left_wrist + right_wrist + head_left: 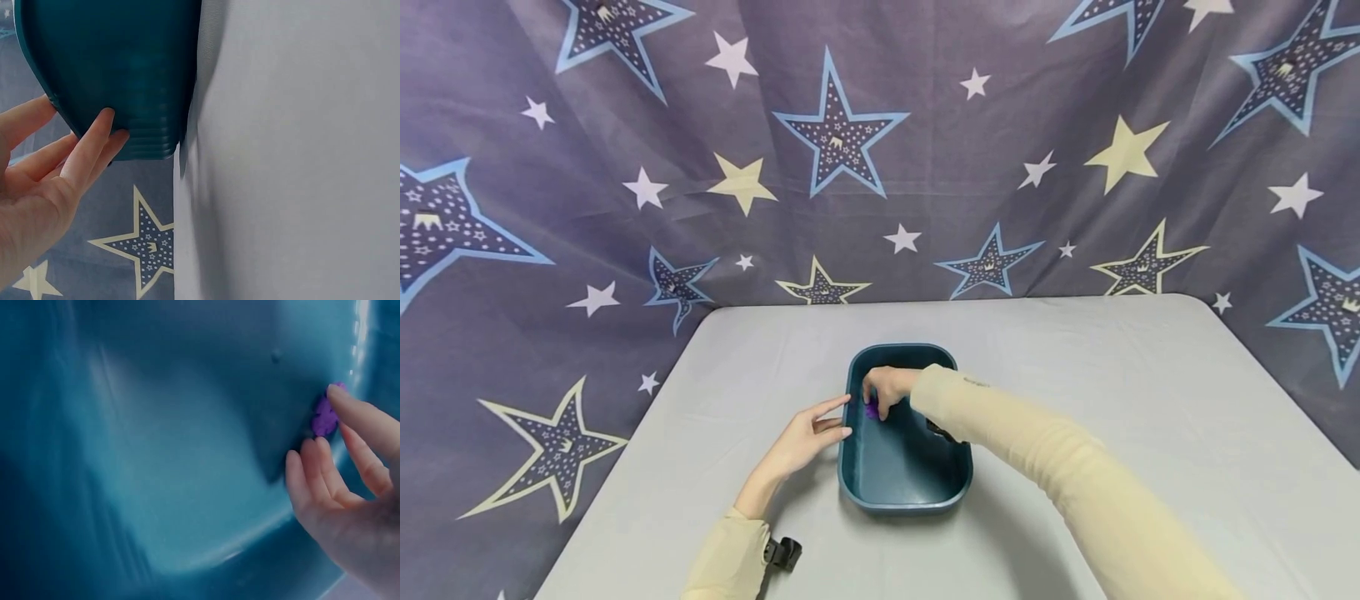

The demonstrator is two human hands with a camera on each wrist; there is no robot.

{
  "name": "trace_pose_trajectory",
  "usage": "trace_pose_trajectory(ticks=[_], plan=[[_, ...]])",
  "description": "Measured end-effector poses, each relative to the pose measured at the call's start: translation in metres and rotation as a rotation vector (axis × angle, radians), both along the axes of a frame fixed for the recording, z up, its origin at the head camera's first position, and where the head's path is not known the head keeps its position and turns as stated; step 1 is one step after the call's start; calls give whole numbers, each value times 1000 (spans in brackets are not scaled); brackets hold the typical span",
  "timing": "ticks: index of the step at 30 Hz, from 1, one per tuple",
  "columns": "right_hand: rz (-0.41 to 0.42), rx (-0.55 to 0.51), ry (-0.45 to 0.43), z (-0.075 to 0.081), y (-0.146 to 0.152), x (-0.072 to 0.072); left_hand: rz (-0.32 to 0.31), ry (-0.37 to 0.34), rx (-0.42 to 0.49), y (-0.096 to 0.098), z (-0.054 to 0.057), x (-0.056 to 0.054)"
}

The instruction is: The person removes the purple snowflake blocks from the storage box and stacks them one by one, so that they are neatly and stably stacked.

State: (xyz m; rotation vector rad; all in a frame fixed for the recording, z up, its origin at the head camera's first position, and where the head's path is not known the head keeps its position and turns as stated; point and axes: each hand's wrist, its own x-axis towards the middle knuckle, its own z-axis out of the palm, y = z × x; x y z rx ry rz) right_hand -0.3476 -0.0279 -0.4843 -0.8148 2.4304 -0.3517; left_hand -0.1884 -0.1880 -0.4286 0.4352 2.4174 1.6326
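A deep teal plastic basin (904,487) with rounded corners stands on the table. My right hand (889,386) reaches down inside it, near the left wall. Between its thumb and fingers it pinches a small purple piece (325,415) with a bumpy, lobed edge; the fingers partly cover this piece, and its kind is unclear. My left hand (805,437) is at the basin's left side, with fairly straight fingers (94,140) touching the rim and outer wall. The left wrist view shows the basin's ribbed outer side (147,134) close to those fingers.
A pale grey cloth covers the table (1150,400). Behind and to the left hangs a dark grey curtain (925,167) with a star print. A black strap device (784,553) sits on the left wrist.
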Motion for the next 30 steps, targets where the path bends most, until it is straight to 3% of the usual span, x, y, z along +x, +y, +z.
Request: trace_pose_trajectory(ticks=[2, 5, 9, 12, 15, 18, 21, 24, 27, 29, 30], plan=[[-28, 25, 26, 10, 0, 11, -8, 8, 7, -1, -2, -1], [22, -1, 86, -13, 0, -2, -10, 13, 12, -1, -4, -1], [57, 7, 73, -28, -3, -15, -10, 18, 10, -1, -3, -1], [-9, 70, 35, 14, -4, 15, -8, 18, 9, -1, -3, 0], [-52, 83, 54, 55, -1, 48, -3, 16, 11, -1, -2, 1], [-45, 33, 93, 74, 5, 68, -3, 17, 11, -1, -1, 1], [-55, -12, 99, 79, 7, 74, -5, 18, 10, -1, -2, 0], [-89, -49, 40, 82, 8, 76, 0, 14, 10, -1, -2, 0], [-137, -64, -40, 74, 7, 66, 4, 13, 8, -1, -3, -1], [-149, -74, -36, 64, 7, 58, 4, 14, 4, -1, -3, -1], [-143, -98, -46, 49, 6, 46, 5, 14, 5, -1, -3, -1]])
